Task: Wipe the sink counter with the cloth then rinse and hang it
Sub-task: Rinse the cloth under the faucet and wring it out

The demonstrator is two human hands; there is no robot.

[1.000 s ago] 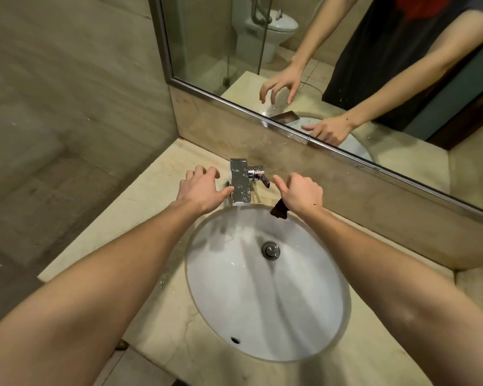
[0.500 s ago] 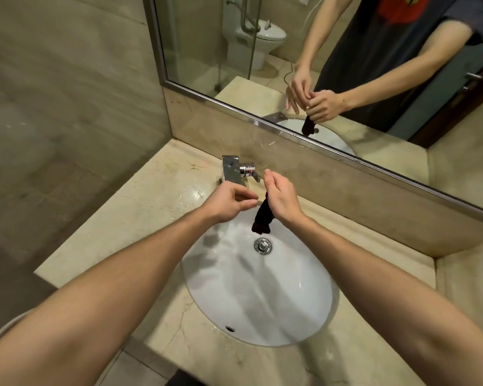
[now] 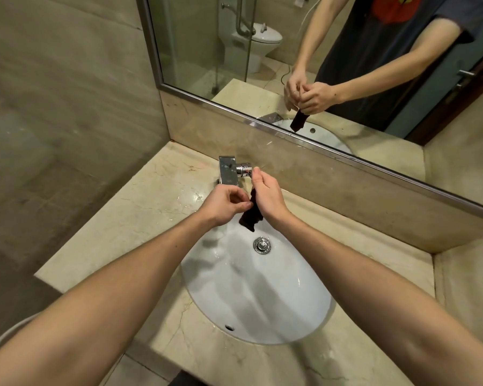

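A small dark cloth hangs bunched between both hands, above the far rim of the white oval sink. My left hand pinches its upper edge with thumb and fingertips. My right hand is closed around the cloth's top, and the lower end dangles free over the basin. The chrome faucet stands just behind the hands, and no water is seen running. The beige marble counter surrounds the sink.
A mirror runs along the back wall above a marble backsplash, reflecting a person's arms and the cloth. The drain sits in the basin's far half. A tiled wall closes the left side, and a marble side wall the right.
My left hand left the counter beside the faucet and came to the cloth. My right hand lifted the cloth up over the basin, and both hands now grip it together.
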